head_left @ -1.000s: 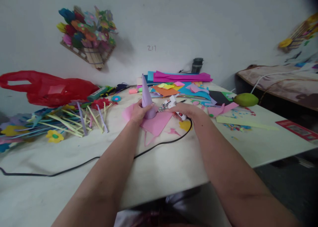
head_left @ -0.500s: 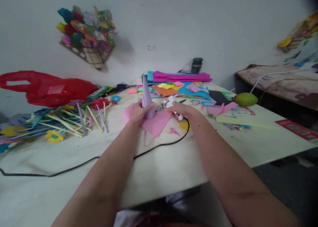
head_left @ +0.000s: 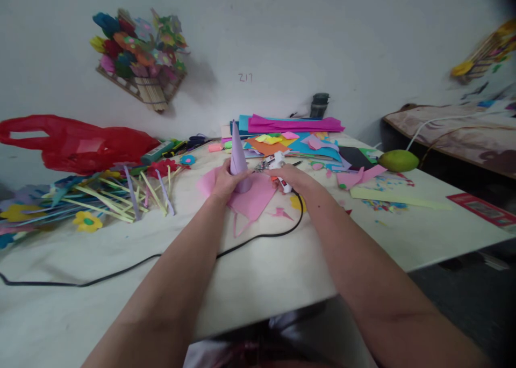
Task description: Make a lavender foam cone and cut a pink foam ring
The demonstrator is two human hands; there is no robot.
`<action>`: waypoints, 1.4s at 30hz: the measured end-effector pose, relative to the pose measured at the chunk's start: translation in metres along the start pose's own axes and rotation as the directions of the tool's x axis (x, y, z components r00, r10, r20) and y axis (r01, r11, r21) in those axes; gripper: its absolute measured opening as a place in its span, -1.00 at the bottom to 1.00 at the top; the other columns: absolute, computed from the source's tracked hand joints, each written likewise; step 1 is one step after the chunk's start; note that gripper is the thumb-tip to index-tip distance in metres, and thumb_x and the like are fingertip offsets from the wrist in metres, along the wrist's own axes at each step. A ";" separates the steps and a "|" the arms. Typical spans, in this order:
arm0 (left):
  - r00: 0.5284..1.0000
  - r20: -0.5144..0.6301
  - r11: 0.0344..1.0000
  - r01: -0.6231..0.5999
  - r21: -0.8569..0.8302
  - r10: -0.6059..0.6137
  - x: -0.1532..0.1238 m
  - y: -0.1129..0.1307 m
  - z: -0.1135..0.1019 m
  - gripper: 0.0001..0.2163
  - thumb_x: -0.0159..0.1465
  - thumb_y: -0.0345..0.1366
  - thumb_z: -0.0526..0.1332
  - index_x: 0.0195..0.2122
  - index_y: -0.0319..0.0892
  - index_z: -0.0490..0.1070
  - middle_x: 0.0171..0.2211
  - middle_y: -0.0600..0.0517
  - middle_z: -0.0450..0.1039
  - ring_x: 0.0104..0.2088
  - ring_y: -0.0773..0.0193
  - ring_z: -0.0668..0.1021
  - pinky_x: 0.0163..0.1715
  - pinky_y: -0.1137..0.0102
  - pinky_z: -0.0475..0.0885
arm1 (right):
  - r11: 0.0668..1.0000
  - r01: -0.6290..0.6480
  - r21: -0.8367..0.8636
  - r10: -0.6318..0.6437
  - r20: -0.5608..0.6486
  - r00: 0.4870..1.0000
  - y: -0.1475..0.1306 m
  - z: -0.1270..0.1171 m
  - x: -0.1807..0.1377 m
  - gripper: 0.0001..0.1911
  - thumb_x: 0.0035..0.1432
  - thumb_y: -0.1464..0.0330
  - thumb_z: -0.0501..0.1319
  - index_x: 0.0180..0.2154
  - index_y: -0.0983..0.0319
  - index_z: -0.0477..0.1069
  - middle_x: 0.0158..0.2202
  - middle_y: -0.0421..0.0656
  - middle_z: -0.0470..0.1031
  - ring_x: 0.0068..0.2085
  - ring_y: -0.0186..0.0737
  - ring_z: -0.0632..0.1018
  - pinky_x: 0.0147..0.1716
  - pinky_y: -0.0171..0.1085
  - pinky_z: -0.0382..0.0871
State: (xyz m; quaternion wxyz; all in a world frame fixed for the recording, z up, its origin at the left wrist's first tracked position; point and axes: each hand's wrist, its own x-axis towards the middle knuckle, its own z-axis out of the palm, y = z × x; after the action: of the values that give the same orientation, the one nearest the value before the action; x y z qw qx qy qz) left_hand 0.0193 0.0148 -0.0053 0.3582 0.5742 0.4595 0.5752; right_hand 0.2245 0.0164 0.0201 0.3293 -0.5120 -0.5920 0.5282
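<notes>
The purple cone, grasped by the left hand, is best steadied upright while the glue gun, clutched by the right hand, is guided slowly.

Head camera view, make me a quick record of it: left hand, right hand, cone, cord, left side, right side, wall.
Left hand: left hand holding the purple cone
Right hand: right hand gripping a white glue gun
Cone: point up, on a pink sheet; whether the nozzle touches it, cannot tell
Cord: black cord runs from the glue gun leftward across the table
Left side: red plastic bag, yellow flower
Right side: green fruit
Wall: multicolored flower bouquet
</notes>
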 end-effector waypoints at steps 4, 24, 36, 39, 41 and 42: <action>0.996 -0.056 0.997 -0.075 -0.005 0.075 0.002 0.001 0.002 -0.38 -0.11 -0.14 0.43 0.00 -0.11 0.33 -0.03 -0.06 0.45 -0.02 0.10 0.48 -0.11 0.32 0.39 | 0.999 -0.031 0.022 0.031 -0.041 0.999 -0.001 0.002 0.001 -0.67 0.07 0.16 0.31 -0.48 0.27 0.33 -0.71 -0.22 0.39 -0.73 -0.40 0.32 -0.75 -0.38 0.25; 0.987 -0.059 0.989 -0.149 0.019 0.150 0.012 0.021 0.010 -0.59 0.00 -0.01 0.35 -0.27 -0.20 0.40 -0.38 0.05 0.42 -0.35 0.29 0.46 -0.36 0.43 0.34 | 0.995 -0.035 0.096 0.046 -0.124 0.991 -0.008 0.010 -0.003 -0.74 0.15 0.28 0.24 -0.49 0.30 0.33 -0.73 -0.20 0.38 -0.75 -0.39 0.32 -0.77 -0.39 0.25; 0.992 -0.040 0.992 -0.120 0.041 0.121 0.012 0.016 0.009 -0.58 0.03 0.04 0.32 -0.26 -0.20 0.41 -0.37 0.02 0.45 -0.36 0.29 0.47 -0.38 0.43 0.34 | 0.992 -0.022 0.121 0.042 -0.162 0.986 -0.013 0.019 -0.007 -0.78 0.17 0.34 0.23 -0.48 0.30 0.31 -0.76 -0.21 0.34 -0.76 -0.38 0.31 -0.77 -0.39 0.21; 0.991 -0.036 0.991 -0.125 0.040 0.126 0.012 0.015 0.009 -0.60 0.05 0.03 0.31 -0.25 -0.19 0.40 -0.37 0.02 0.44 -0.36 0.29 0.46 -0.38 0.44 0.33 | 0.992 -0.029 0.121 0.051 -0.179 0.982 -0.015 0.021 -0.008 -0.76 0.17 0.33 0.23 -0.49 0.30 0.32 -0.77 -0.21 0.34 -0.75 -0.37 0.32 -0.75 -0.39 0.22; 0.992 -0.033 0.992 -0.123 0.035 0.124 0.013 0.015 0.010 -0.60 0.05 0.03 0.30 -0.25 -0.19 0.40 -0.37 0.03 0.44 -0.36 0.29 0.46 -0.39 0.44 0.33 | 0.991 -0.026 0.128 0.051 -0.196 0.979 -0.017 0.023 -0.010 -0.77 0.17 0.34 0.24 -0.49 0.30 0.32 -0.77 -0.21 0.33 -0.74 -0.37 0.32 -0.74 -0.38 0.23; 0.992 -0.034 0.992 -0.120 0.035 0.121 0.013 0.015 0.010 -0.61 0.05 0.03 0.30 -0.26 -0.19 0.40 -0.37 0.03 0.44 -0.36 0.29 0.46 -0.39 0.44 0.33 | 0.991 -0.021 0.131 0.048 -0.205 0.978 -0.017 0.025 -0.010 -0.77 0.17 0.35 0.24 -0.49 0.30 0.32 -0.76 -0.21 0.34 -0.74 -0.36 0.33 -0.73 -0.38 0.24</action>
State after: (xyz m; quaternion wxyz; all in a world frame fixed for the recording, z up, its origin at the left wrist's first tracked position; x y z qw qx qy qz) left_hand 0.0297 0.0230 0.0125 0.3050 0.5963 0.4398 0.5983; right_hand 0.1998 0.0009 0.0329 0.4124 -0.5522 -0.5102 0.5144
